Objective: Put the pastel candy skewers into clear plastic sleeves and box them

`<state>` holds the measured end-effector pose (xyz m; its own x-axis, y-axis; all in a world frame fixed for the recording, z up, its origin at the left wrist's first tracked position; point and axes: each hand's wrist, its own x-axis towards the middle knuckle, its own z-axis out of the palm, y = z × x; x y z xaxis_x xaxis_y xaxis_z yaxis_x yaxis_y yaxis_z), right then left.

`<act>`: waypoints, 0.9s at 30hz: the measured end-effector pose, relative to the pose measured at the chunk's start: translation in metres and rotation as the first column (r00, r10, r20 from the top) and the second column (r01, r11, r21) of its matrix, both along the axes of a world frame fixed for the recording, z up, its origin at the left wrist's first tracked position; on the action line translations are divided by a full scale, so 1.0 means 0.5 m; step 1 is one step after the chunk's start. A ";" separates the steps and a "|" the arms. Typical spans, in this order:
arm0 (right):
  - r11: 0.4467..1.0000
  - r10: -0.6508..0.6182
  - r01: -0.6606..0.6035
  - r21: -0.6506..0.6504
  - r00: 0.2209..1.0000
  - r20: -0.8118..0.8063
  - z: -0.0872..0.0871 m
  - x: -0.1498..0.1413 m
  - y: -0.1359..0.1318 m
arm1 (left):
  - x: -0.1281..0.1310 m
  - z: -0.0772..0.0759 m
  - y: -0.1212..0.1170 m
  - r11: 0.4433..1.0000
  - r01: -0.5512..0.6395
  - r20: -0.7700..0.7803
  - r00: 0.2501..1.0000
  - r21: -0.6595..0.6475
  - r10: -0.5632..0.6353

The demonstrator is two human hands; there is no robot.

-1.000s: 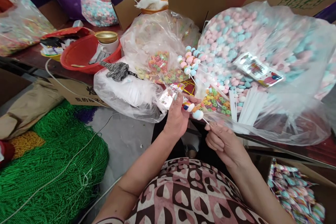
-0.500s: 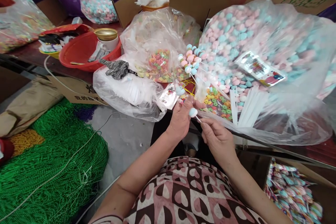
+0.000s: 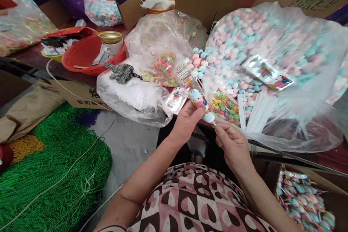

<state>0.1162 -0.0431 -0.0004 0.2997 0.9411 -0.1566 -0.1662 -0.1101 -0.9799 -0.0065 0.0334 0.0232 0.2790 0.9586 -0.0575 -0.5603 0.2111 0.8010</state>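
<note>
At the near edge of the table (image 3: pixel 333 157), head view: a candy skewer (image 3: pixel 199 98) sits between the person's two hands, held up just clear of the tabletop, tilted with its stick (image 3: pixel 214 124) toward the right hand (image 3: pixel 232 143).

Change: half a second ago the left hand (image 3: pixel 187 123) hides most of the piece; now the printed wrapper (image 3: pixel 202 102) shows above the thumb, coloured side up. The lowest sweet (image 3: pixel 208 117), pale blue, pokes out below the left fingers. My reading: the piece is turned and straightened along its stick, wrapper around the upper sweets; whether film covers the lowest one, cannot tell.

Fingers: left thumb and fingers pinch the wrapped middle; right thumb and forefinger pinch the stick, remaining fingers curled in.

Around: silver packet (image 3: pixel 176 99) just beside the left hand; unwrapped marshmallow piece (image 3: pixel 197 63) beyond; bag of ring sweets (image 3: pixel 225 105) and white sticks (image 3: pixel 261 110) to the right. Finished-looking wrapped pieces (image 3: pixel 307 199) lie in a box, lower right.
</note>
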 end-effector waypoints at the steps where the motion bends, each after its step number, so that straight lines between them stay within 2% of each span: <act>1: 1.000 -0.006 0.005 0.014 0.998 0.060 -0.002 -0.003 -0.002 | 0.002 -0.004 -0.002 1.000 -0.009 -0.029 1.000 0.012 0.009; 5: 0.997 0.053 -0.064 0.045 0.974 0.219 -0.005 -0.019 -0.009 | 0.004 -0.013 -0.006 0.999 -0.023 -0.106 0.994 0.026 0.026; 8: 0.990 0.111 -0.132 0.043 0.937 0.330 0.006 -0.017 -0.007 | 0.001 -0.012 -0.005 0.999 0.032 -0.040 0.999 -0.001 -0.032; 10: 0.976 0.147 -0.204 0.076 0.875 0.461 0.021 -0.004 0.001 | -0.001 -0.006 -0.003 0.997 0.048 0.015 0.999 -0.053 -0.047; 12: 0.964 0.083 -0.219 0.152 0.790 0.607 0.042 0.015 0.013 | -0.003 0.000 -0.001 0.992 0.035 0.026 0.999 -0.118 -0.032; 15: 0.949 -0.134 -0.133 0.287 0.653 0.746 0.071 0.037 0.040 | -0.006 0.006 -0.001 0.984 0.057 0.011 0.998 -0.172 -0.056; 18: 0.914 -0.198 -0.198 0.355 0.545 0.815 0.084 0.040 0.069 | -0.006 0.006 -0.006 0.978 0.124 0.016 0.992 -0.165 -0.123; 21: 0.880 -0.199 -0.282 0.382 0.511 0.836 0.081 0.029 0.085 | -0.001 0.001 -0.013 0.981 0.142 -0.006 0.990 -0.135 -0.144; 25: 0.900 -0.194 -0.251 0.358 0.504 0.841 0.070 0.016 0.087 | 0.007 -0.005 -0.016 0.987 0.125 -0.073 0.988 -0.104 -0.133; 27: 0.907 -0.213 -0.232 0.352 0.468 0.858 0.065 0.015 0.087 | 0.011 -0.007 -0.017 0.988 0.120 -0.100 0.986 -0.101 -0.130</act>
